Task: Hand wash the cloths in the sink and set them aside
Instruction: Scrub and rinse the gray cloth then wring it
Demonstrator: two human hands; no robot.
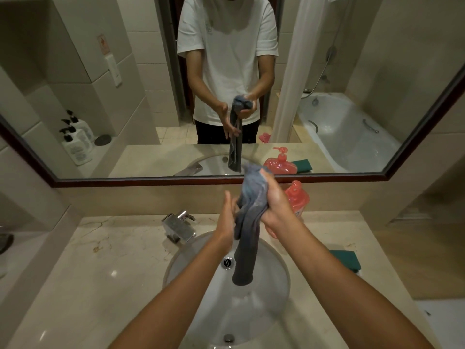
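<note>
The right hand (273,202) covers the upper part of the grey cloth (247,230), and its fingers are out of sight behind the folds. It also hides most of the red soap bottle (297,197), whose label cannot be read. The left hand (227,222) is smeared by motion, so its grip on the cloth cannot be told. The right forearm overlaps the green cloth (348,260) on the bench (113,260). The sink (276,285) is cut off at the near edge.

Grey cloth (247,222) (wet, bunched) hanging above sink (271,298).
</note>
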